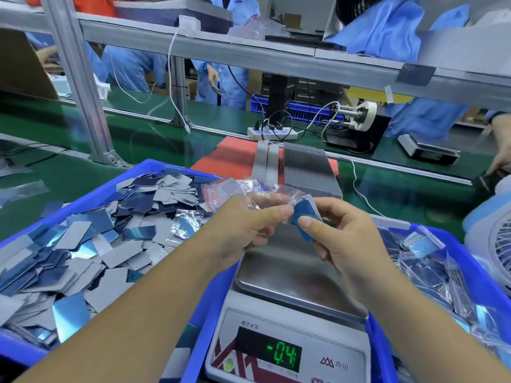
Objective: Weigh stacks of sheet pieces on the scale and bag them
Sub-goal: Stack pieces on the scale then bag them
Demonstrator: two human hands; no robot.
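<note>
- Fingers [305, 223] of the right hand [351, 239] pinch a small stack of sheet pieces [304, 221], blue face up, thumb on top, the other digits curled beneath.
- Left hand [243, 228] grips the mouth of a clear zip bag [265, 193]; its thumb tip sits just beside the stack's edge, the remaining digits curled under the plastic.
- Head view: the stack's far end lies at the bag opening; how far it is inside I cannot tell.
- Both hands hover above the steel pan of the scale [293, 275]; nothing rests on the pan.
- Scale display [284, 355] reads -0.4 in green digits.
- Scale stands between two blue bins on the green tabletop [69, 178].
- Left blue bin [91, 194] holds a loose heap of grey and blue sheet pieces [83, 244], with a few crumpled clear bags lying on the heap near the left hand.
- Right blue bin [470, 261] holds filled clear bags [425, 269] with blue pieces inside.
- Beyond the hands, a block of grey sheets [309, 170] stands on edge on a red mat [235, 153].
- Further back: a white power strip [272, 133] with plugs and a label dispenser [356, 117] on the tabletop.
- White fan [495, 244] sits at the right edge, partly cut off.
- People in blue coats [387, 26] stand behind the aluminium frame [80, 78].
</note>
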